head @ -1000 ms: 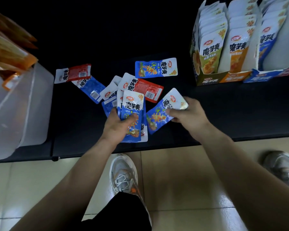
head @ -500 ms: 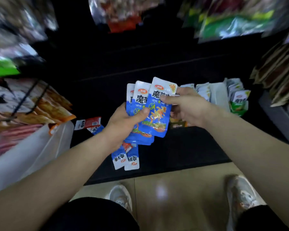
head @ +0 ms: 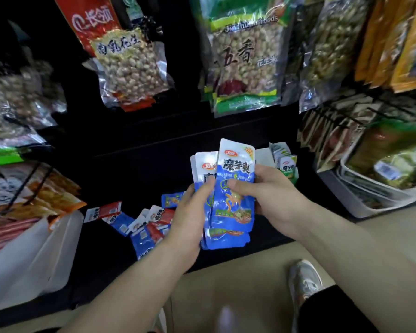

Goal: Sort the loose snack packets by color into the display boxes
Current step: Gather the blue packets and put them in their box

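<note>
**Head view, low dark shelf in a shop.** I see both hands raised above the shelf (head: 101, 260), sharing one stack of blue packets (head: 234, 212) held upright.

- The left hand (head: 190, 219) grips the stack from its left side, with the thumb laid across the front and the fingers curled round the back.
- The right hand (head: 271, 195) pinches the front blue packet (head: 235, 164). Its thumb presses on the printed face and its fingers sit behind. This packet stands a little higher than the others, and white tops of the packets behind it show at its left.
- Loose packets (head: 149, 224), red and blue mixed and overlapping, lie on the shelf below and left of the hands, near its front edge.
- One red packet (head: 103, 211) lies apart from that pile, further toward the left end.
- The display box (head: 264, 156) stands toward the right end of the shelf, behind the right hand. Green packets (head: 287, 165) stand upright in it. I cannot tell whether it has other compartments, as the hands hide them.
- A white bin (head: 34, 248) stands at the left end.
- Peanut bags (head: 245, 61) hang above.
- One grey shoe (head: 305, 282) stands on the tiled floor.
</note>
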